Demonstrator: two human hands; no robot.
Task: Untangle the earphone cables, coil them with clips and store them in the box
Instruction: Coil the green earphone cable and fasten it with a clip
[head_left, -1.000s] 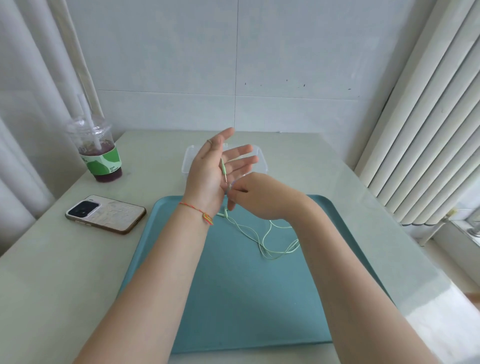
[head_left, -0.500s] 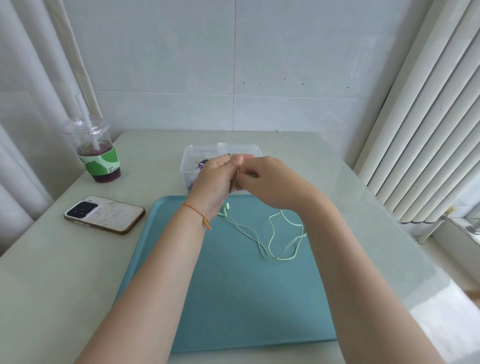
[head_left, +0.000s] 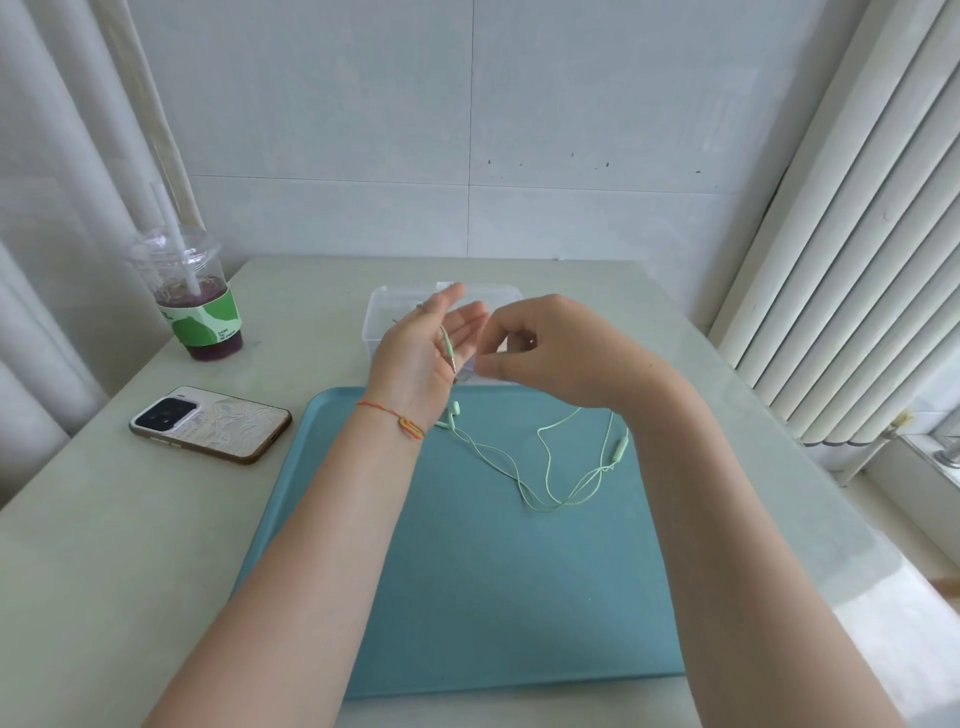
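A pale green earphone cable (head_left: 545, 467) lies in loose loops on the teal tray (head_left: 467, 597); its earbuds (head_left: 451, 415) rest by my left wrist and its inline remote (head_left: 621, 448) lies to the right. My left hand (head_left: 415, 353) is raised palm-up with fingers spread, and the cable's plug (head_left: 448, 349) hangs across its palm. My right hand (head_left: 545, 353) hovers beside it, fingers pinched on the cable near the plug. The clear plastic box (head_left: 382, 317) stands behind both hands, mostly hidden.
A phone (head_left: 210, 423) lies face down left of the tray. A plastic cup with a purple drink and a straw (head_left: 200, 306) stands at the back left. Vertical blinds hang along the right. The table meets a tiled wall behind the box.
My left hand has opened again after closing together with the right half a second ago. The right hand has drawn slightly right, and the cable loops on the tray have spread wider.
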